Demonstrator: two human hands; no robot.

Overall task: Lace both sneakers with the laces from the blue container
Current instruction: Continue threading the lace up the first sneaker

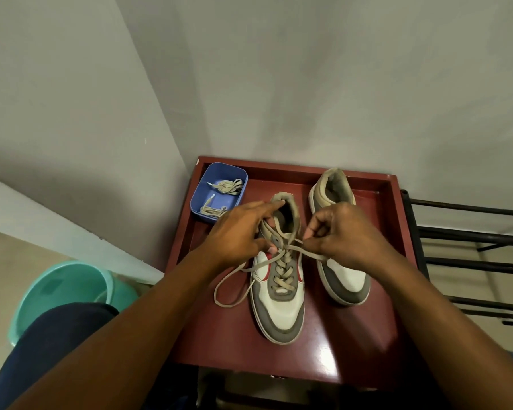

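Grey walls meet in a corner behind a glossy red-brown table (293, 165) with a raised rim, seen from the head camera.

A blue container (196, 202) sits in the table's far left corner, with spare laces (227, 186) coiled inside. Two grey-and-white sneakers stand side by side, toes toward the person. The near sneaker (282, 309) is laced most of the way up with a beige lace (234, 273); the far sneaker (342, 273) looks unlaced.

The left hand (237, 232) reaches over the near sneaker's collar, its thumb pressing by the top eyelets; whether it grips the lace cannot be told. The right hand (344, 232) pinches one lace end between thumb and forefinger.

The other end trails in a slack loop on the table. A hard tug could probably drag the sneaker or leave the ends uneven.

A teal bucket (57, 288) stands on the left, a black rack (471, 232) on the right.
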